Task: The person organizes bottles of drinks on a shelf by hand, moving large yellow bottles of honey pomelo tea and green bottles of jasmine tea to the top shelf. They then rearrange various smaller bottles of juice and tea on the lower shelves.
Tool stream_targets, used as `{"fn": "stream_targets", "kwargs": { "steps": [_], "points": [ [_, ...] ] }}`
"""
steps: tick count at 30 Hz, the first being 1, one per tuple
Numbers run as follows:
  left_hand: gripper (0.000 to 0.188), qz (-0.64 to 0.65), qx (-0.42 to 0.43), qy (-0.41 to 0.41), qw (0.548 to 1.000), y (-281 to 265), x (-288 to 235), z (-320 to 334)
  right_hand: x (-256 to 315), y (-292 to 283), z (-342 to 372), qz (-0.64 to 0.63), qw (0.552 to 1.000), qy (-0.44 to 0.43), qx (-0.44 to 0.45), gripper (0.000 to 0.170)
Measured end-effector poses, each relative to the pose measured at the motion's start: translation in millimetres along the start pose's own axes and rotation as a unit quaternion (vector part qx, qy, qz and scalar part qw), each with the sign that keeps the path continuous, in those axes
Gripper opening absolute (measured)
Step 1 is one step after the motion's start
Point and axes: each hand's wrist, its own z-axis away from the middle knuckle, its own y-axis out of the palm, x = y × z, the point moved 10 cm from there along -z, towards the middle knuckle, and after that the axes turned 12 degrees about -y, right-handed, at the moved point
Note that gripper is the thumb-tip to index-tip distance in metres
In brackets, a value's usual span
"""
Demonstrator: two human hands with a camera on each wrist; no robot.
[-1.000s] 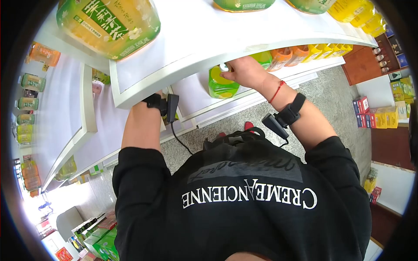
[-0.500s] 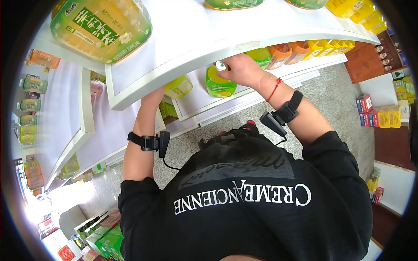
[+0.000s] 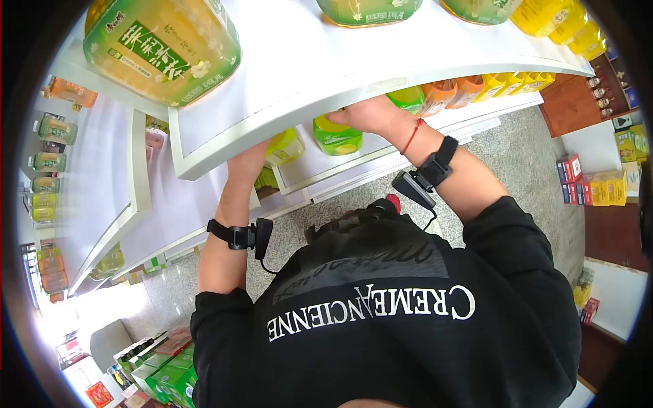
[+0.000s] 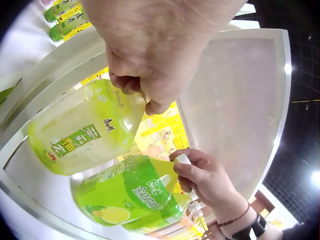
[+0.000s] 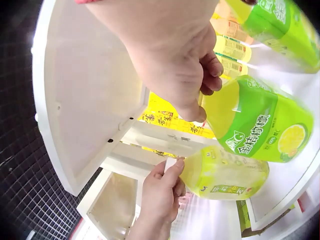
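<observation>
Under the curved upper shelf, my left hand [image 3: 248, 162] grips the white cap of a pale yellow-green tea bottle [image 4: 82, 127]; the right wrist view shows its thumb and fingers around the cap. My right hand [image 3: 371, 114] pinches the white cap of a bright green bottle with a lemon picture [image 5: 265, 122]. Both bottles stand side by side on the lower shelf [image 3: 299, 160], close together. In the head view the upper shelf's edge hides the left fingers and the bottle tops. Another green lemon bottle [image 5: 280, 32] is behind the right-hand one.
Orange bottles [image 3: 439, 97] and yellow bottles [image 3: 513, 83] continue the lower row to the right. Overhead, the white upper shelf [image 3: 292, 61] carries a large jasmine tea bottle [image 3: 163, 54] near its left end. More shelving with bottles [image 3: 51, 163] stands at the left.
My left arm has drawn back from deep under the shelf, and the pale bottle has come into view beside that hand. My right hand and the green bottle have shifted slightly left.
</observation>
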Motion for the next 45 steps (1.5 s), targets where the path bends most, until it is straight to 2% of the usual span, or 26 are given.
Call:
{"fn": "stream_targets", "kwargs": {
  "steps": [2, 6, 8, 13, 17, 19, 23, 27, 29, 30, 32, 34, 35, 36, 37, 38, 40, 41, 42, 43, 44, 45],
  "points": [
    [0.032, 0.0, 0.003, -0.003, 1.0, -0.1, -6.1, 0.7, 0.4, 4.8, -8.4, -0.006, 0.999, -0.031, -0.012, 0.039],
    [0.033, -0.076, -0.006, 0.01, 0.997, 0.0, -5.4, 1.1, -5.2, 18.8, -21.2, -0.022, 0.999, -0.026, -0.007, 0.039],
    [0.033, -0.098, -0.011, 0.015, 0.995, 0.4, 0.2, -3.1, -4.9, 15.9, -27.4, -0.012, 0.998, -0.041, -0.04, 0.038],
    [0.035, -0.116, -0.003, 0.001, 0.993, 4.1, 11.7, -7.8, 11.1, -2.7, -33.2, -0.002, 0.998, -0.025, -0.056, 0.036],
    [0.036, -0.098, -0.004, 0.002, 0.995, 4.6, 15.1, -7.9, 16.3, -8.4, -34.1, -0.016, 0.997, -0.037, -0.062, 0.033],
    [0.036, -0.113, -0.007, -0.024, 0.993, 3.7, 13.2, -7.2, 16.4, -8.3, -35.3, -0.011, 0.998, -0.043, -0.054, 0.034],
    [0.037, -0.099, -0.012, -0.009, 0.995, 5.1, 12.2, -6.2, 18.9, -12.8, -35.9, -0.006, 0.998, -0.037, -0.049, 0.035],
    [0.037, -0.07, -0.016, -0.04, 0.997, 2.8, 10.2, -3.1, 14.6, -11.2, -33.3, -0.017, 0.998, -0.042, -0.045, 0.036],
    [0.037, -0.06, -0.015, -0.052, 0.997, 2.6, 8.5, -2.7, 15.8, -14.7, -24.2, 0.082, 0.987, -0.103, -0.097, 0.032],
    [0.037, -0.073, -0.019, -0.052, 0.996, 1.2, 5.2, -1.3, 17.0, -23.7, -21.0, 0.082, 0.986, -0.104, -0.097, 0.032],
    [0.037, -0.085, -0.025, -0.052, 0.995, -1.3, -8.6, 4.1, 6.8, -51.2, -13.2, 0.033, 0.997, -0.04, -0.054, 0.032],
    [0.037, -0.146, -0.098, 0.017, 0.984, -11.7, -44.5, 17.1, -2.4, -92.1, 2.2, 0.06, 0.995, -0.035, -0.075, 0.034],
    [0.037, -0.145, -0.1, 0.016, 0.984, -10.1, -47.3, 18.9, -10.3, -110.7, 12.2, 0.086, 0.991, -0.029, -0.098, 0.035],
    [0.038, -0.155, -0.122, 0.051, 0.979, -10.3, -57.8, 22.4, -21.6, -119.4, 20.9, 0.086, 0.991, -0.031, -0.097, 0.035],
    [0.039, -0.165, -0.143, 0.087, 0.972, -9.6, -67.6, 26.7, -38.7, -125.6, 29.6, 0.1, 0.991, -0.014, -0.088, 0.036],
    [0.039, -0.164, -0.145, 0.085, 0.972, -6.0, -69.6, 26.1, -53.7, -129.5, 37.3, 0.114, 0.99, 0.003, -0.079, 0.038],
    [0.04, -0.229, -0.107, 0.162, 0.954, 18.9, -89.1, 24.5, -73.4, -119.1, 55.6, 0.15, 0.987, -0.006, -0.062, 0.038],
    [0.04, -0.23, -0.107, 0.162, 0.954, 23.3, -96.2, 22.5, -82.3, -113.9, 64.0, 0.188, 0.981, -0.011, -0.047, 0.038],
    [0.04, -0.252, -0.058, 0.109, 0.96, 34.3, -94.8, 14.8, -81.0, -116.9, 66.0, 0.187, 0.981, -0.011, -0.047, 0.038],
    [0.041, -0.272, -0.009, 0.055, 0.961, 45.4, -89.7, 8.7, -84.2, -106.1, 66.2, 0.175, 0.984, 0.016, 0.012, 0.04],
    [0.041, -0.274, -0.011, 0.055, 0.96, 51.3, -88.1, 5.4, -87.8, -95.1, 66.9, 0.162, 0.983, 0.042, 0.07, 0.042],
    [0.042, -0.233, -0.008, 0.055, 0.971, 56.4, -87.2, 2.1, -87.6, -94.6, 66.1, 0.161, 0.984, 0.041, 0.068, 0.042]
  ]
}}
